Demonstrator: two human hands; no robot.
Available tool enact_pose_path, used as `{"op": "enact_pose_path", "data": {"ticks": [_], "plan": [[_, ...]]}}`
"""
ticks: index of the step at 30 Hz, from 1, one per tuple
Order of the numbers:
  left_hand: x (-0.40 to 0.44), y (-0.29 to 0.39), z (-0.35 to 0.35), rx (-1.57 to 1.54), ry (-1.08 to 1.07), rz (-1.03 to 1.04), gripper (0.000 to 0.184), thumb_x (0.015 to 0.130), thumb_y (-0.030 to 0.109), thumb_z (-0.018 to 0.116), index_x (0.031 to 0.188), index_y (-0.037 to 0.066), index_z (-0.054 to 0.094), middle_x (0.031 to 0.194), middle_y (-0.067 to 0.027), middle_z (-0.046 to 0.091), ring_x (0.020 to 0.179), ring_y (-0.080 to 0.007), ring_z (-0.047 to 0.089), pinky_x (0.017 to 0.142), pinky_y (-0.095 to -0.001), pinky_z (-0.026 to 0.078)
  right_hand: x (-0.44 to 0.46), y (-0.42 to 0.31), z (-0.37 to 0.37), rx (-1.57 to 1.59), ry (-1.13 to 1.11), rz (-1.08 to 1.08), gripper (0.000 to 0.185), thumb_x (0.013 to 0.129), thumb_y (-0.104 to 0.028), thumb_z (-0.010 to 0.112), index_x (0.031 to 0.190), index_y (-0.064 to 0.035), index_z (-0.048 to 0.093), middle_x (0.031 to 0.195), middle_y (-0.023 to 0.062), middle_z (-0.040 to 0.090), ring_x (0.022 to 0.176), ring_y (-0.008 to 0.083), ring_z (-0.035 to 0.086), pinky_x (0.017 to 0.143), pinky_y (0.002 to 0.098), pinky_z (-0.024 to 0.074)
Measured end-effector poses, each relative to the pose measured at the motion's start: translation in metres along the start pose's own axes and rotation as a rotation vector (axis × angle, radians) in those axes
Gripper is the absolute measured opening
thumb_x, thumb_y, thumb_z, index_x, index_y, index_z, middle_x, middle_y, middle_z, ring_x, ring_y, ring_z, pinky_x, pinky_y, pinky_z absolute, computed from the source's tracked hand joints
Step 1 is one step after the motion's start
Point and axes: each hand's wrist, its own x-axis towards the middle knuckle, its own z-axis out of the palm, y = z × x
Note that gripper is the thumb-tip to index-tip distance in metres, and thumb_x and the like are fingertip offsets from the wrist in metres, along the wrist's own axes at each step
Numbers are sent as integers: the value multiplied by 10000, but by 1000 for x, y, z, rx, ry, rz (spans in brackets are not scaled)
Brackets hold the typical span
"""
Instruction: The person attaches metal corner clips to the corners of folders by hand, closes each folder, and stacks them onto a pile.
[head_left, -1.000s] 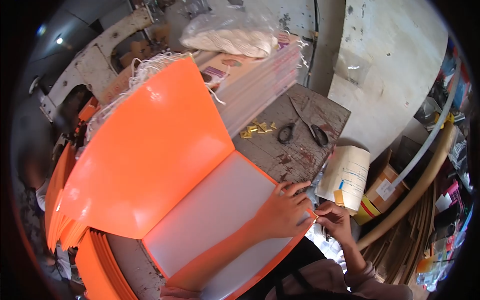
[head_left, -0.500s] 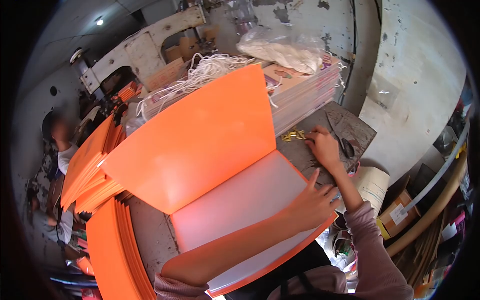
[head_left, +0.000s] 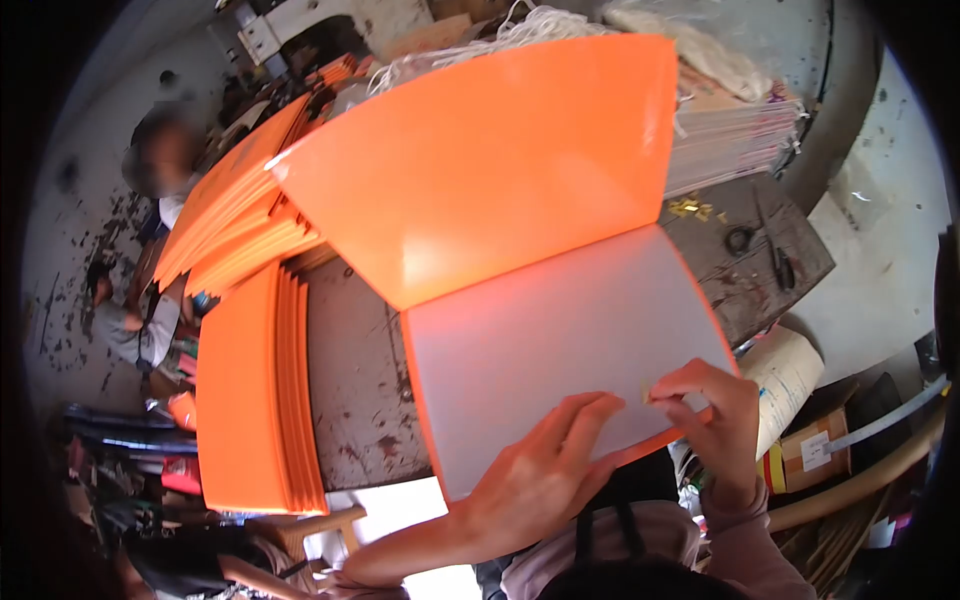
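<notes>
An orange folder lies open on the table, its cover raised at the back and pale inner pages facing up. My left hand rests at the near edge of the pages, fingers stretched out, apparently holding nothing. To its right, my right hand pinches a small gold-coloured piece between thumb and fingertips, just over the pages near the folder's lower right. More small gold-coloured pieces are scattered on the table beyond the folder, beside black-handled scissors.
Stacked orange folders stand at the left, with more behind them. White cords and bundled printed sheets are at the back. A paper roll and cardboard box sit at right. Other people are at far left.
My right hand has come from the pile of gold-coloured pieces to the folder's near edge, now with one piece pinched. The left hand has drawn back toward me. The view has shifted.
</notes>
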Motion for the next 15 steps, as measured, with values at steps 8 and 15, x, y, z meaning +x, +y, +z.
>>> {"op": "enact_pose_path", "data": {"ticks": [8, 15], "plan": [[-69, -12, 54, -547, 692, -196, 279, 743, -57, 631, 1000, -60, 522, 1003, -167, 546, 868, -212, 613, 726, -274, 548, -25, -17, 59, 135, -301, -72, 199, 709, -87, 685, 890, -86, 602, 750, 41, 601, 659, 206, 587, 615, 293, 459], [-112, -13, 76, -819, 1152, -308, 194, 752, -114, 581, 929, -58, 526, 920, -138, 551, 824, -171, 592, 758, -291, 505, -20, -21, 77, 75, -578, -199, 247, 727, -179, 674, 943, -102, 582, 874, 45, 581, 814, 223, 564, 701, 330, 451]]}}
